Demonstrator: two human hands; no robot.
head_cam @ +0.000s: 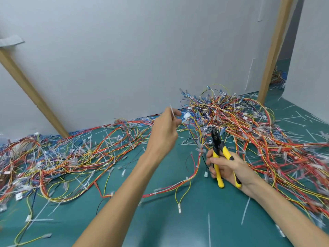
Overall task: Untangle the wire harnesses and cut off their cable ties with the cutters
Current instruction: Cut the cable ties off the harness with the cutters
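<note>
Left hand [164,132] pinches a cable tie [172,112] above the harness strand [199,146], which hangs just beside upright cutters [218,145] gripped by right hand [229,168].

tangled multicolored wire harnesses [240,125], upright yellow-handled cutters [219,155]

a green table [187,229] carries tangled wire harnesses [240,122]; cut cable ties [245,210] lie scattered

2 hands in view, both forearms reaching forward.
I log the left hand [165,131] raised, arm extended, fingertips pinching a cable tie [172,110]; the right hand [227,166] is lower, fingers curled round the cutters [217,150].
</note>
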